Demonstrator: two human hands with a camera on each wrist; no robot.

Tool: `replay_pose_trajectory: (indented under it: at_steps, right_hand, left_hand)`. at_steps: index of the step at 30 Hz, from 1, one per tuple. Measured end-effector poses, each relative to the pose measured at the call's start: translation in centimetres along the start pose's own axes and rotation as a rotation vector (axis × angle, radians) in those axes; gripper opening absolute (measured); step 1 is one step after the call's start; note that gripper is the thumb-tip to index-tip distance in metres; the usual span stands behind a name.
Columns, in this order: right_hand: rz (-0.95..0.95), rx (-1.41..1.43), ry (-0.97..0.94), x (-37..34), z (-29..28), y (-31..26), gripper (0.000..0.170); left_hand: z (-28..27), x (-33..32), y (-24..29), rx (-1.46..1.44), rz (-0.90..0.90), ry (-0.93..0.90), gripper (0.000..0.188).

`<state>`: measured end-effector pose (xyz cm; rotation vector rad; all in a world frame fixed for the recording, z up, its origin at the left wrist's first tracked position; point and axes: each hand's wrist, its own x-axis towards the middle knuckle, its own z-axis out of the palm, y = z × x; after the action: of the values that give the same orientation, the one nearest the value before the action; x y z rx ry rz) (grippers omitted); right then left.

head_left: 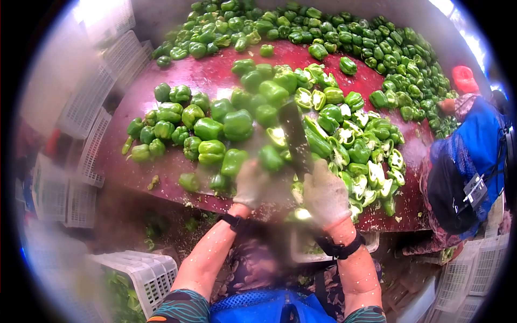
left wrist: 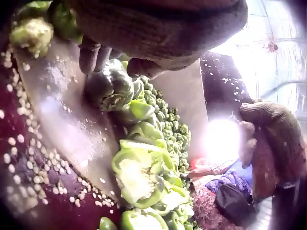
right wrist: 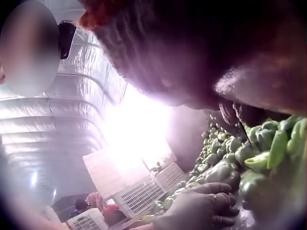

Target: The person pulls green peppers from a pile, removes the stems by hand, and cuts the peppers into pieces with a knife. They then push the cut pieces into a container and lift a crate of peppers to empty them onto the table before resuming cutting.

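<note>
My gloved left hand (head_left: 252, 183) is at the near edge of the red table, its fingertips gripping a whole green bell pepper (head_left: 271, 158). In the left wrist view that pepper (left wrist: 112, 88) sits beneath the curled fingers, close over the wet board. My gloved right hand (head_left: 326, 194) grips a knife, its broad dark blade (head_left: 295, 134) raised and pointing away from me, right of the pepper. Whole bell peppers (head_left: 210, 129) lie ahead and to the left. Cut pepper halves (head_left: 358, 151) with pale insides are heaped beside the right hand.
A large bank of whole peppers (head_left: 344, 40) lines the table's far side. Loose seeds (left wrist: 53, 172) dot the red tabletop (head_left: 134, 172). White crates (head_left: 156, 274) stand at left and below. Another person in blue (head_left: 474, 145) is at the right, one hand at the peppers.
</note>
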<state>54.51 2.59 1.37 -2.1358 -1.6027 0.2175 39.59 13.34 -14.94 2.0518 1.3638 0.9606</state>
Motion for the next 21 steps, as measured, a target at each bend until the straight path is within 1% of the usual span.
replay_pose_trajectory:
  at_steps: [1,2,4,6,7,8,9,10,11,12,13,14,17,19,20,21]
  right_hand:
    - [-0.041,0.015,0.034,0.3,0.0,-0.3,0.019]
    - [-0.139,-0.136,-0.008,0.7,1.2,0.2,0.018]
    - [-0.049,-0.219,-0.239,2.7,5.7,1.4,0.02]
    - [0.119,-0.18,-0.454,3.4,8.7,1.5,0.025]
    - [0.235,-0.096,-0.535,4.0,9.2,1.4,0.028]
    - [0.215,-0.064,-0.533,4.1,8.6,1.0,0.03]
    - [0.217,-0.076,-0.522,4.5,9.1,1.2,0.028]
    - [0.235,-0.059,-0.532,4.1,8.8,1.5,0.028]
    - [0.253,-0.041,-0.534,4.3,6.8,0.4,0.027]
    - [0.22,-0.043,-0.54,4.4,8.0,1.7,0.027]
    - [0.236,-0.056,-0.535,4.2,7.8,1.5,0.026]
    - [0.249,-0.07,-0.53,4.0,7.5,1.0,0.026]
    - [0.265,-0.131,-0.505,3.1,6.6,0.7,0.029]
    - [0.274,-0.143,-0.447,2.2,5.3,0.4,0.032]
    - [0.193,-0.146,-0.347,1.8,5.1,0.4,0.031]
    - [0.156,-0.113,-0.283,1.6,4.7,0.3,0.029]
  left_hand:
    - [-0.5,-0.2,0.1,-0.007,0.023,0.015,0.031]
    - [-1.0,-0.3,0.2,-0.012,0.045,0.029,0.03]
    - [-1.8,-0.6,0.3,-0.034,0.055,0.085,0.028]
    - [-2.9,-1.1,1.0,-0.031,0.062,0.129,0.024]
    - [-3.5,-0.6,0.9,-0.027,0.096,0.155,0.024]
    - [-4.6,-0.3,0.3,-0.018,0.129,0.187,0.024]
    - [-5.4,-0.7,-0.4,-0.008,0.143,0.214,0.024]
    - [-6.2,-1.1,-1.0,0.035,0.026,0.166,0.026]
    - [-6.7,-0.6,-1.4,0.127,0.039,0.202,0.03]
    - [-7.3,-0.1,-1.9,0.194,0.031,0.173,0.031]
    - [-7.6,0.4,-2.5,0.262,0.023,0.146,0.032]
    - [-7.5,0.9,-2.8,0.27,-0.05,0.135,0.031]
    - [-7.0,2.2,-2.6,0.194,-0.236,0.017,0.03]
    - [-6.2,2.3,-2.2,0.098,-0.352,0.018,0.03]
    - [-5.4,2.4,-2.2,0.033,-0.413,0.002,0.03]
    - [-4.8,2.4,-2.2,-0.034,-0.474,-0.016,0.03]
